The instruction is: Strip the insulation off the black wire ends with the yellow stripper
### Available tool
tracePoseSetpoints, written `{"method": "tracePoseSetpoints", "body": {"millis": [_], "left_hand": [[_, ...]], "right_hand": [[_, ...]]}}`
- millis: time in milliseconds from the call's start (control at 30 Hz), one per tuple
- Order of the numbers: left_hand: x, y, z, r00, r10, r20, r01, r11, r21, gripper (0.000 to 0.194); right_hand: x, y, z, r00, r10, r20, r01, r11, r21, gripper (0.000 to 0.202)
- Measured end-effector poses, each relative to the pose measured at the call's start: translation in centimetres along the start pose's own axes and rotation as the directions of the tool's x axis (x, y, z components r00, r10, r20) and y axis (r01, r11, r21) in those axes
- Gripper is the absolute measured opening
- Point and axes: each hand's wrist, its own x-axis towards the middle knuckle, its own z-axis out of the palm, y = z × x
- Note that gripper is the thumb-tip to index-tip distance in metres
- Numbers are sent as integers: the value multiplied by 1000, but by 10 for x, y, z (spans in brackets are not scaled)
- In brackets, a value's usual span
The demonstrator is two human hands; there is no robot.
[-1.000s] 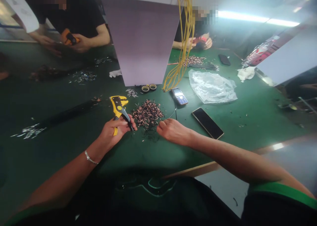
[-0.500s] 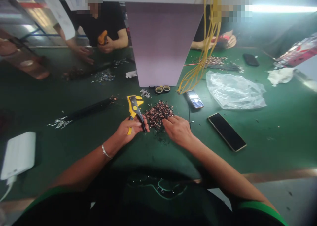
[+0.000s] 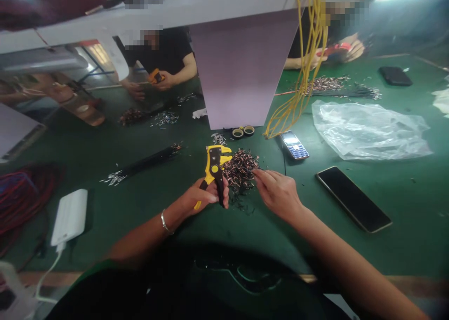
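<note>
- In the head view, a yellow-and-black hand tool [image 3: 214, 168] is held in the left hand [image 3: 198, 193] at the centre of the frame, its handles clasped and its head turned up.
- A pile of short wires [image 3: 242, 165] with coppery ends is seen right of the tool, on the green desk [image 3: 140, 203].
- The right hand [image 3: 280, 191] is placed at the pile's right edge, its fingertips bunched; whether a wire is pinched in that grip cannot be told.
- The step in hand is judged to be handling of single wires at the pile, with the tool kept ready.
- For the next move, a fine fingertip grip on one thin strand and a steady clasp on the handles would be called for.
</note>
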Motion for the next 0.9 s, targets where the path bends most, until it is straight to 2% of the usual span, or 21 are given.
{"method": "tracePoseSetpoints", "body": {"millis": [167,267,467,567,667,900], "left_hand": [[-1,1,1,1000,-2,5,2,999,44,44],[-2,2,-1,999,-27,23,26,999,44,45],[-3,5,-8,975,-124,185,132,991,-32,52],[-2,6,-10,962,-160,220,175,983,-51,51],[-2,6,-9,957,-182,228,200,978,-55,51],[-1,5,-7,951,-165,262,183,982,-46,51]], "right_hand": [[3,-7,-9,998,27,-58,-25,999,42,30],[5,-9,-15,994,84,-66,-74,987,141,29],[8,-1,-20,974,214,-73,-168,902,399,25],[9,1,-20,966,257,-44,-205,855,476,22],[9,1,-19,960,277,-41,-218,831,512,21],[9,-1,-17,965,249,-79,-176,844,506,19]]}}
